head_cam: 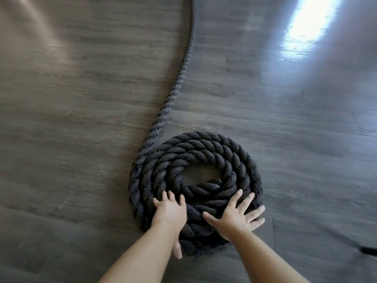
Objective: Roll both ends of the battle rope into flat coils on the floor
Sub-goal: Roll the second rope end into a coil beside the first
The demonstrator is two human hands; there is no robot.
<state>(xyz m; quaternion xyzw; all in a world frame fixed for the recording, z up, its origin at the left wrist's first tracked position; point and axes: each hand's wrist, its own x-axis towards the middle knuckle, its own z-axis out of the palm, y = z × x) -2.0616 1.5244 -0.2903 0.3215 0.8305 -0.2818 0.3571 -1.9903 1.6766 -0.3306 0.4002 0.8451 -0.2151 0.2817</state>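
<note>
Fingers [247, 199] of the right hand [237, 216] are spread flat and pressed on the lower right of a thick, black, twisted-strand battle rope coil [195, 193]; they grasp nothing. At lower centre, the left hand [169, 210] also lies palm-down on the coil's near edge, fingers splayed and not clenched, its thumb hanging over the outer turn toward the dark grey wood-plank floor [81, 119].

The coil lies flat on the floor in the lower middle of the frame, several turns wide, with a small open gap at its centre where the rope's end curls in. From the coil's left side a long loose stretch of rope [179, 78] runs away to the top centre and out of view.

Judging by this, one end is partly rolled, with a good length left to wind in. The second end is not visible, so its state cannot be told.
</note>
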